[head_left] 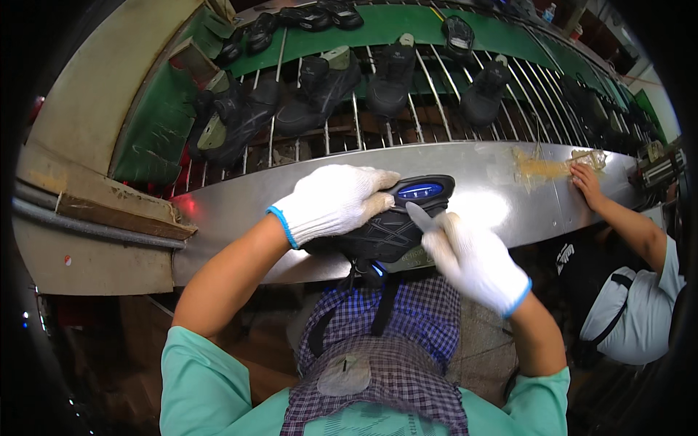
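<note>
A black shoe (378, 236) lies on its side across the metal ledge in front of me, its laces hanging over the near edge. At its far right end is a shiny blue oval patch (420, 191) within a black rim. My left hand (338, 200), in a white knit glove with a blue cuff, is closed on the shoe beside this patch. Gloved in the same way, my right hand (472, 258) grips a flat grey tool (419, 216) with a rounded tip. That tip points at the shoe just below the patch; whether it touches cannot be made out.
Beyond the shiny metal ledge (283, 192), several black shoes stand on a rack of metal rods (434, 87). A green board (392, 25) runs behind. At right, another person's bare hand (585, 183) rests on the ledge near yellowed tape (538, 168). A wooden block (120, 218) juts out at left.
</note>
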Tool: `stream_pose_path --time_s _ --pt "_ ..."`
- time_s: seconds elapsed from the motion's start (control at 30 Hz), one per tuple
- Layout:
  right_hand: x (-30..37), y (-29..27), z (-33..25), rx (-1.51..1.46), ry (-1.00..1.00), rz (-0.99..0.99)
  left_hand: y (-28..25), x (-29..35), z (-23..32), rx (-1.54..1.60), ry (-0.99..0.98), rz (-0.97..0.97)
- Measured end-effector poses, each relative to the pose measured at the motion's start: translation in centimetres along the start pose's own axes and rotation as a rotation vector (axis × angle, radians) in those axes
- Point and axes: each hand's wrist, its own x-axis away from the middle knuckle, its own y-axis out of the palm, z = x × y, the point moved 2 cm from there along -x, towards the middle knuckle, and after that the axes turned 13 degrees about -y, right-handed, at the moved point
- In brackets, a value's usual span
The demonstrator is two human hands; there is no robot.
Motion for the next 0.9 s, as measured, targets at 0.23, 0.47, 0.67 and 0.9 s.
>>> stream_pose_path --time_s 0.23,0.47,0.67,0.9 --pt "-1.7 -0.2 0.3 0.204 0.016 -0.138 -0.8 0.7 0.6 -0.049 0.015 0.01" --pt "7.7 7.9 1.4 -1.135 0.756 0.45 0.1 1.9 2.4 -0.098 -0.008 0.034" --pt "5.2 10.7 -2.1 -1.466 0.542 0.71 -0.1 3.0 5.1 -0.144 -0.049 0.148" --pt "1.5 -1.2 -8.5 -0.138 -0.291 0.812 -4.9 8.3 2.5 0.841 0.12 0.659"
